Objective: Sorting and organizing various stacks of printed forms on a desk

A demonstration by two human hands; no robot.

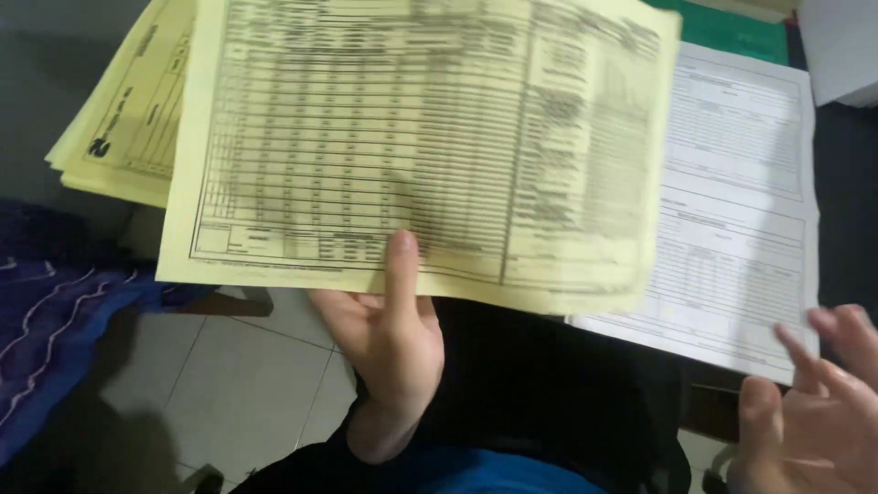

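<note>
Left hand (389, 334) pinches the yellow printed form (412, 137) at its lower edge, thumb (401, 265) on the printed face and the other fingers behind it, hidden by the paper; a grip at the bottom edge reads as a way to keep the whole table of ruled rows facing the camera; the sheet is lifted clear and tilted, its right side blurred, so probably in motion. It hangs in front of the stack of yellow sheets (119, 119), which sits at the upper left with edges fanned, likely where this one belongs; whether sheet and stack touch I cannot tell. To the right lies a white printed form (741, 201), flat on the desk surface and partly covered by the yellow sheet; past it a green cover (736, 37) shows at the top edge. Right hand (809, 402) is at the lower right, fingers loosely spread and gripping nothing, just beside the near corner of the white form; looks parked there to steady or take that page, though contact is not clear given blur. Below: tiled floor (247, 384), blue patterned cloth (55, 311) at left, the person's dark clothing in the middle.
</note>
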